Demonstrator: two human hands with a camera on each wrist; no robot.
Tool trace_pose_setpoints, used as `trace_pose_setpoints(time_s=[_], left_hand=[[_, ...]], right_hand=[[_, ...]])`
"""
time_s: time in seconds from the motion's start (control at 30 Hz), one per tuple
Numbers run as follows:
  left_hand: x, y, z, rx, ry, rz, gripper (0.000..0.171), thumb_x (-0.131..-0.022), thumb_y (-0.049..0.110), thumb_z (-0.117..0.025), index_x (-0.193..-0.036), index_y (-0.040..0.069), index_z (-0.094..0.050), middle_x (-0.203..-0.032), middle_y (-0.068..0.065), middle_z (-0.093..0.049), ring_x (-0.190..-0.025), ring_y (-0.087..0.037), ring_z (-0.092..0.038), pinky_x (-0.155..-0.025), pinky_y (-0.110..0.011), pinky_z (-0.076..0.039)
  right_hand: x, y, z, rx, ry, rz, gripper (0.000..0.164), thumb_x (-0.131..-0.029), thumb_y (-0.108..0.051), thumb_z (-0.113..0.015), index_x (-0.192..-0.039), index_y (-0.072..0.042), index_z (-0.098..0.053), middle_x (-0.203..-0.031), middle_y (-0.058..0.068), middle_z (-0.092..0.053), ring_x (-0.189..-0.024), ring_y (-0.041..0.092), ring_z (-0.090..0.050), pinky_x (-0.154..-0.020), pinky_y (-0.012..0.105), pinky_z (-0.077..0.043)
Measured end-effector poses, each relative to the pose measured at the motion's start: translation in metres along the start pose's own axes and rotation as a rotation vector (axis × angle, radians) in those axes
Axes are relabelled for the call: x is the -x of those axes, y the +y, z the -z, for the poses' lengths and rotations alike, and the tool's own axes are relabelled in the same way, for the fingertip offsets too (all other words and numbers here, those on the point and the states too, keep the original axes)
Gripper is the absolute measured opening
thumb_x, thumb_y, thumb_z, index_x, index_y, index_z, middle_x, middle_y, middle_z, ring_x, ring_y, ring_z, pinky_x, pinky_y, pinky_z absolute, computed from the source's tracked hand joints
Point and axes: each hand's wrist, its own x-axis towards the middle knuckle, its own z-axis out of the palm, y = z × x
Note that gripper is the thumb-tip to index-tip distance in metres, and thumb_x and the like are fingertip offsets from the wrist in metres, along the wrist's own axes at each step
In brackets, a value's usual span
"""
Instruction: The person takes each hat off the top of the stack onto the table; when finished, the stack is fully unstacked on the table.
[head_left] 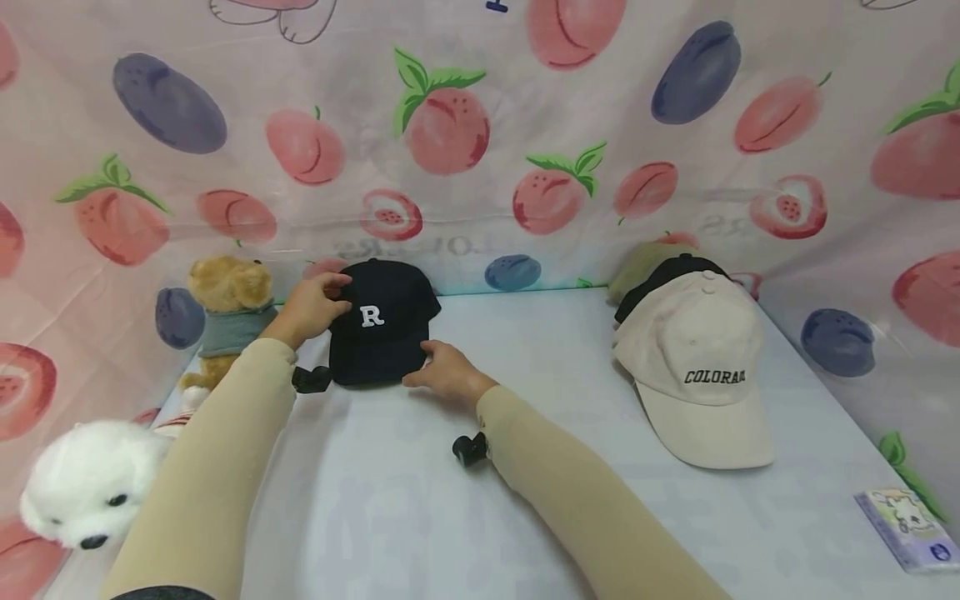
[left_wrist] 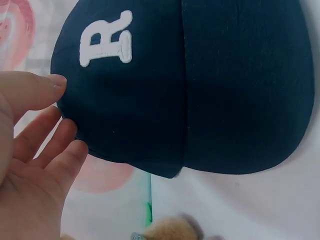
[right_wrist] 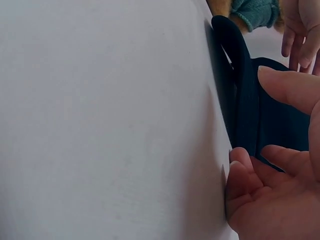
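Bkgd: fruit-print cloth backdrop [head_left: 465, 208], peaches & plums, hung behind and round the sides.
Table: white top [head_left: 555, 358], runs back to the cloth.
Cap stack: on table's R side; beige cap [head_left: 697, 333] w/ "COLORA…" lettering in front, dark cap [head_left: 678, 265] and olive cap [head_left: 637, 271] behind.
White plush: [head_left: 97, 475] near L corner, partly behind the L sleeve [head_left: 217, 450].
Blk cap: [head_left: 390, 292] at back of table, L of ctr, crown up, brim twd the person, white R on front.
Handling: prob. light, soft cloth crown that dents easily, stiffer brim; not fragile, shouldn't slip much. Best hold: brim corner + crown side, w/o squashing the front.
Brown plush: [head_left: 225, 283] in grey-blue top, just L of blk cap.
L hand: [head_left: 311, 304] loosely spread, thumb & fingertips touching crown's L side.
R hand: [head_left: 450, 371] thumb well apart from fingers at brim's R corner; can't tell if it pinches.
Pack: small printed pack [head_left: 911, 533], R edge.
Head vs wrists: only head gets cap stack, white plush & pack.
L wrist: adds thumb tip on crown front, fingertips at its edge, brim seam.
R wrist: adds brim near edge-on, its curve, shadow on table.
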Motion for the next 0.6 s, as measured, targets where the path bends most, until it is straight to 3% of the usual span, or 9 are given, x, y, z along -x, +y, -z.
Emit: trace_pose_setpoints(time_s=[0.17,0.27,0.43,0.6], left_hand=[[0.003,0.005,0.001,0.023,0.002,0.006,0.052,-0.099,0.008,-0.059,-0.148,-0.003,-0.043,-0.146,-0.029,-0.043,-0.137,-0.041,-0.039,-0.106,-0.053,-0.04],[0.006,0.013,0.0,0.033,0.009,0.003,0.052,-0.1,0.009,-0.06,-0.148,-0.001,-0.044,-0.146,-0.028,-0.044,-0.137,-0.04,-0.039,-0.107,-0.053,-0.039],[0.013,0.027,-0.004,0.018,-0.005,-0.027,0.052,-0.1,0.011,-0.061,-0.149,0.001,-0.044,-0.149,-0.024,-0.044,-0.138,-0.037,-0.039,-0.107,-0.052,-0.038],[0.021,0.042,-0.011,0.012,-0.025,-0.082,0.055,-0.1,0.018,-0.064,-0.149,0.004,-0.045,-0.149,-0.02,-0.045,-0.138,-0.033,-0.04,-0.106,-0.052,-0.04]], right_hand=[[-0.003,-0.002,-0.003,0.025,-0.015,0.006,0.079,-0.088,-0.028,-0.077,-0.152,-0.002,-0.04,-0.155,0.012,-0.041,-0.143,0.025,-0.035,-0.116,0.037,-0.028],[-0.002,-0.003,-0.003,0.031,-0.018,0.001,0.079,-0.088,-0.029,-0.077,-0.152,-0.002,-0.039,-0.155,0.012,-0.04,-0.144,0.025,-0.034,-0.116,0.038,-0.027],[0.005,-0.001,0.001,0.03,-0.026,0.005,0.079,-0.089,-0.033,-0.076,-0.152,-0.003,-0.039,-0.156,0.011,-0.04,-0.144,0.025,-0.034,-0.116,0.039,-0.028],[0.021,0.003,0.016,0.001,-0.068,0.03,0.079,-0.089,-0.035,-0.075,-0.154,-0.008,-0.038,-0.154,0.009,-0.042,-0.137,0.026,-0.044,-0.111,0.042,-0.036]])
